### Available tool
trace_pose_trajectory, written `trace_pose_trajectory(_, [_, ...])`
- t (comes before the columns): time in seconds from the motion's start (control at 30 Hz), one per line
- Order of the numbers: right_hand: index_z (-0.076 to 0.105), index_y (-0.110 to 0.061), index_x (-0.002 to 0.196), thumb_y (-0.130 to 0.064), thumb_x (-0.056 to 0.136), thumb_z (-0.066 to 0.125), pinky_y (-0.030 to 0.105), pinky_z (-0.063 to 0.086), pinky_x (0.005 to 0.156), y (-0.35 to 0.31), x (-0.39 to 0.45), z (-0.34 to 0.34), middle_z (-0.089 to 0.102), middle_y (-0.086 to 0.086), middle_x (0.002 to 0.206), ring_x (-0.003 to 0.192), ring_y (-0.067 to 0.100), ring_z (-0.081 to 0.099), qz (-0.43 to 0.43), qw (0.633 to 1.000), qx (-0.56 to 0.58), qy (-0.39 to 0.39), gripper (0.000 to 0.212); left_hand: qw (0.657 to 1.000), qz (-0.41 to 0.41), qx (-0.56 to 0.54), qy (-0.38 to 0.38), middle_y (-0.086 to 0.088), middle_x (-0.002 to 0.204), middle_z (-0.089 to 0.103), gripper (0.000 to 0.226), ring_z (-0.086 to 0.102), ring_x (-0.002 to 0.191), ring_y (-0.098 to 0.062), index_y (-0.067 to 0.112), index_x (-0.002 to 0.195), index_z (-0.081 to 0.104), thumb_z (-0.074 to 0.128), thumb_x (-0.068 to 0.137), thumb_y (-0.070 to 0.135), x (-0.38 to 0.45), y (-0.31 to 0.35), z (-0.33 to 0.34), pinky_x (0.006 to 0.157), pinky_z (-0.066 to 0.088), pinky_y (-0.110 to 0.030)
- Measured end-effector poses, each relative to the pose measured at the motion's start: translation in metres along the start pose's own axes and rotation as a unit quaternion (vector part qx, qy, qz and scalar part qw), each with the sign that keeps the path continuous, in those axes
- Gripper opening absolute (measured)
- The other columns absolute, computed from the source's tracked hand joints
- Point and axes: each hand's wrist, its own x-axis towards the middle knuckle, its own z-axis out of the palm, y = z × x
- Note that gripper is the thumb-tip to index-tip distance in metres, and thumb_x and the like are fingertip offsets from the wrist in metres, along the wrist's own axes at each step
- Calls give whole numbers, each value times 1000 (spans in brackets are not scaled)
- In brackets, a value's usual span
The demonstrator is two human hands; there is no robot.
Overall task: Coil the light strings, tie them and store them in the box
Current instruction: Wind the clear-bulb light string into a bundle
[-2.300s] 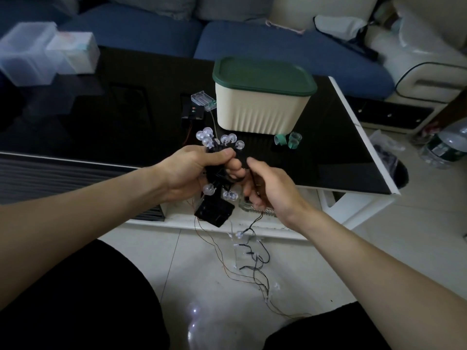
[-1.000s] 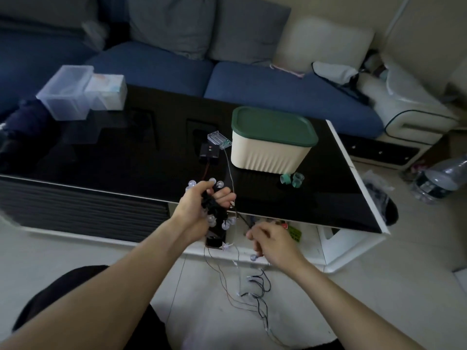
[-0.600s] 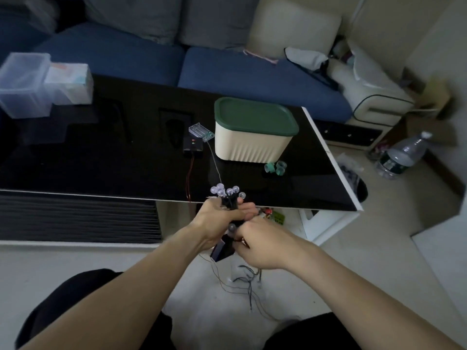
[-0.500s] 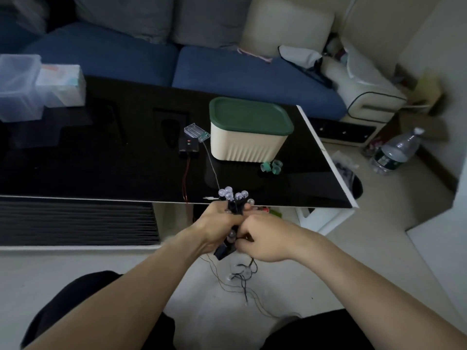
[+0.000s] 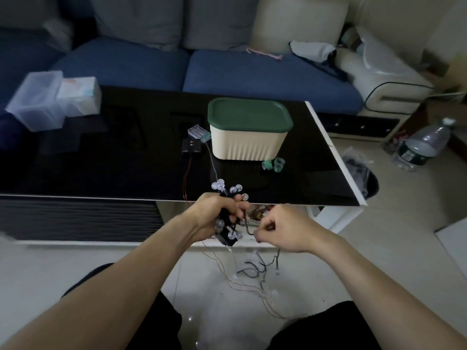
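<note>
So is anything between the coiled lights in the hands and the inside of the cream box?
Yes. The green lid sits shut on the cream box, so the bundle gripped by the left hand cannot go in until it comes off. The table between them holds only two battery packs with their wires.

A clear plastic container [image 5: 38, 102] is seen far left on the counter [image 5: 126, 157]; behind, a blue sofa [image 5: 252, 69]; a water bottle [image 5: 422, 145] is stood on the floor.
</note>
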Motion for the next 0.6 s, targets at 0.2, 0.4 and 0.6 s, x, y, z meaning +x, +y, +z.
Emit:
trace_pose_trajectory(0.2, [76,-14,66,-22,81,70,23,52,61,10,3,-8,70,2,63,56,16,59,-12,1000,-16,-13,18,999,32,-7,-33,-20,99,67,26,70,75,-15,-2,96,59,46,85,-21,-6,5,1,75,57,-24])
trace_pose_trajectory(0.4, [64,-22,55,-20,85,66,22,40,54,-19,15,-4,54,-4,51,49,10,45,-101,994,-19,-43,31,995,35,91,-24,-20,91,68,33,63,71,-25,-9,111,62,55,82,-22,-13,-12,-2,66,49,-29])
trace_pose_trajectory(0.6, [78,-25,82,-31,90,74,22,53,61,-22,25,-10,71,-9,72,66,7,67,-121,992,31,-35,10,988,-14,121,-97,-24,91,63,29,62,88,-34,-8,90,65,55,63,-5,-15,-12,-11,85,51,-38])
